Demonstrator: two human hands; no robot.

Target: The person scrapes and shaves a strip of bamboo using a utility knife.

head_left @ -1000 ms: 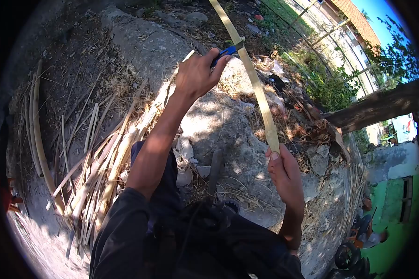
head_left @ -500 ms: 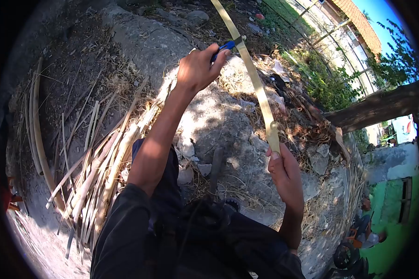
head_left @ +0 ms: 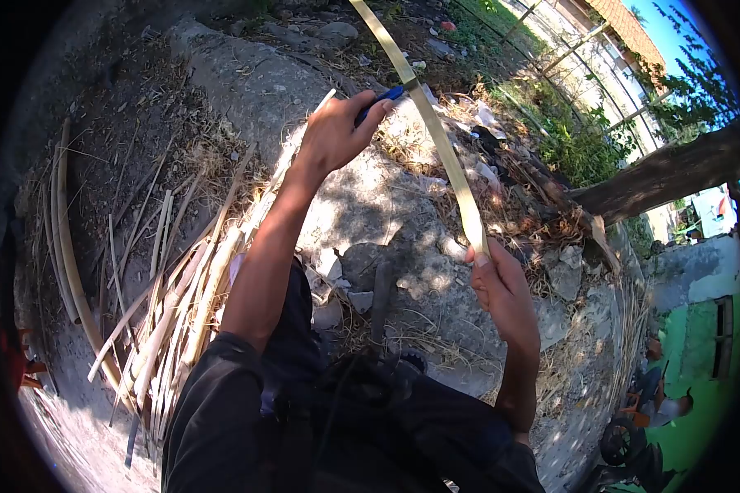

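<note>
A long, pale, flat strip that looks like split bamboo or cane (head_left: 448, 156) slants across the view, curving up past the top edge. My right hand (head_left: 504, 287) is closed on its lower end, thumb pressed on the flat face. In my left hand (head_left: 335, 135), the fingers wrap around a knife with a blue handle (head_left: 395, 93). Its dark blade (head_left: 411, 85) lies across the strip's upper part and touches it. Most of the handle is hidden inside the left fist.
Many cut strips and stalks (head_left: 168, 320) lie piled at left. Rocky ground (head_left: 362, 197) with stones and dry debris spreads ahead. A tree trunk (head_left: 658, 177) slants in from the right. Beyond it, a person (head_left: 662, 407) sits by a green wall (head_left: 691, 361), near a motorbike (head_left: 621, 444).
My left hand and the knife have shifted slightly left and down, and the strip's upper part leans further left. My right hand keeps its hold. The whole view has turned a little.
</note>
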